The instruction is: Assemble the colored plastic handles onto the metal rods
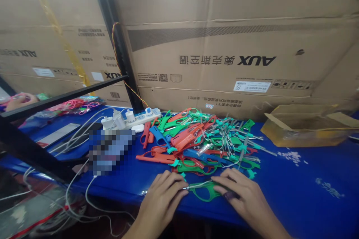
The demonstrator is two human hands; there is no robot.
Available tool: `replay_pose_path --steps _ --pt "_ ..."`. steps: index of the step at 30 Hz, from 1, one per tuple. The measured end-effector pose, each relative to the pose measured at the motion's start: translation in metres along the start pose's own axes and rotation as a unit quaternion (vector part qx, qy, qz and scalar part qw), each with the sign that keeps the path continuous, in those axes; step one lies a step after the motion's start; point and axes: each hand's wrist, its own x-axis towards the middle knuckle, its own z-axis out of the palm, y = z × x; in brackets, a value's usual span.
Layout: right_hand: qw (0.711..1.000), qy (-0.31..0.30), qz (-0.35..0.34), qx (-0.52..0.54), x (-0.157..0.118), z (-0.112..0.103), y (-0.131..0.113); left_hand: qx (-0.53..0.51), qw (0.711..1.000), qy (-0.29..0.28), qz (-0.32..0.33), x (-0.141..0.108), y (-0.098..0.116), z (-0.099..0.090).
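Observation:
Near the table's front edge, a green plastic piece (204, 192) with a loop-shaped part lies between my two hands. My left hand (165, 198) has its fingers closed at the left end, on a thin metal rod joined to the piece. At the right end, my right hand (238, 192) grips the green piece between thumb and fingers. A thin white wire runs along the top of it. Just beyond my hands is a heap of red, green and blue plastic pieces (186, 138), with metal rods, white wires and teal bits among them.
A yellowish open box (311, 130) stands at the right. A power strip (143, 117) with plugs and a blurred device (110, 153) are left of the heap. Cardboard (224, 44) stands behind; a black metal frame (120, 52) crosses the left. Another person's hand (24, 101) is far left.

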Motion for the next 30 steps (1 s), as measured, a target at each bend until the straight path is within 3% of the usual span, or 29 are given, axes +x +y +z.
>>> replay_pose_path --steps 3,10,16,23,30 --pt "1.0 -0.016 0.015 -0.014 0.002 0.0005 -0.0044 -0.023 1.0 0.019 -0.002 -0.0019 -0.0009 0.001" --pt "0.999 0.011 0.004 -0.037 0.002 0.0015 -0.005 -0.074 0.996 0.044 0.003 -0.0038 -0.0023 -0.0001" --pt "1.0 -0.018 0.006 0.014 0.001 -0.0011 -0.0074 -0.082 0.995 0.061 0.005 0.0032 -0.0005 -0.0025" --pt "0.997 -0.011 0.006 0.081 0.0 -0.0035 -0.0113 -0.075 0.996 0.042 0.002 0.0042 -0.0008 -0.0002" --pt "0.997 0.012 0.012 0.076 -0.0032 -0.002 -0.0083 -0.076 0.997 0.019 0.006 0.0045 0.0 -0.0013"
